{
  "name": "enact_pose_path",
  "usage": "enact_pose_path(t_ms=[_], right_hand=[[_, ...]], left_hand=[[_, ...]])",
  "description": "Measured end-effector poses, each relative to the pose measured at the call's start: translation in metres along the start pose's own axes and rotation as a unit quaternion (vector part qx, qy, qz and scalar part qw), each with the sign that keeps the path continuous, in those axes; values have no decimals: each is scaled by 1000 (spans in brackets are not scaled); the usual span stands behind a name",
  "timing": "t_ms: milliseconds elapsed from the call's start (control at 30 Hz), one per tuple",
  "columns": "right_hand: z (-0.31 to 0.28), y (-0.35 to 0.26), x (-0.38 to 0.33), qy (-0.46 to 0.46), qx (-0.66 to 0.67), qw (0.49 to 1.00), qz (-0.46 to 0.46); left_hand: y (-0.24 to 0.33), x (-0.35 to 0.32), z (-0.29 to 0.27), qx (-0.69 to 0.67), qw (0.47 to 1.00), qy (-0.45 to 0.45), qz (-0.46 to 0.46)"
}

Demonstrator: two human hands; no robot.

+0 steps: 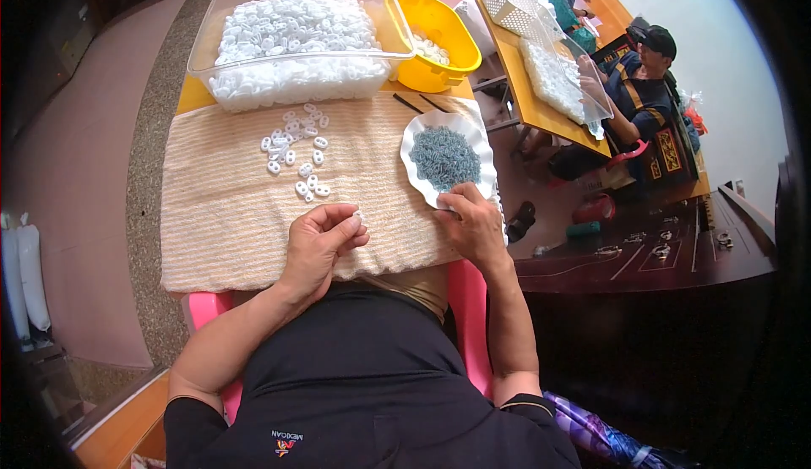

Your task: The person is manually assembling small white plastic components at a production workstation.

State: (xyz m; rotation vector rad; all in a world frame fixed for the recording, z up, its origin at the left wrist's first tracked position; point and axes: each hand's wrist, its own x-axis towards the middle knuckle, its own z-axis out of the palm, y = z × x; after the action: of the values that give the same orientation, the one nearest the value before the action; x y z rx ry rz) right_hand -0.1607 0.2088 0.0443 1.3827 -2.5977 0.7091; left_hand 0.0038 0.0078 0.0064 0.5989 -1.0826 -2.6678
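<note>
Both hands are working at the near edge of the surface, on a beige striped cloth. Left hand is curling shut, fingertips pinching one small white piece. Right hand is resting at the near rim of the white scalloped dish, fingers together on the rim; blue-grey bits are filling the dish by the right edge. Loose white pieces are lying mid-cloth. Clear bin of white pieces and yellow bowl are sitting along the far edge.

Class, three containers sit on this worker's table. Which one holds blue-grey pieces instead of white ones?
The white scalloped dish, nearest the right hand. It holds blue-grey pieces; the clear tub and the yellow bowl both hold white ones.
</note>
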Motion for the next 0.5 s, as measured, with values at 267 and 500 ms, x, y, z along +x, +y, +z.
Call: enact_pose_path(t_ms=[267, 500], right_hand=[[7, 7, -8, 47, 8, 998, -42], [10, 3, -11, 63, -3, 997, -43]], left_hand=[[0, -1, 0, -7, 1000, 3, 1], [-1, 0, -1, -4, 1000, 4, -5]])
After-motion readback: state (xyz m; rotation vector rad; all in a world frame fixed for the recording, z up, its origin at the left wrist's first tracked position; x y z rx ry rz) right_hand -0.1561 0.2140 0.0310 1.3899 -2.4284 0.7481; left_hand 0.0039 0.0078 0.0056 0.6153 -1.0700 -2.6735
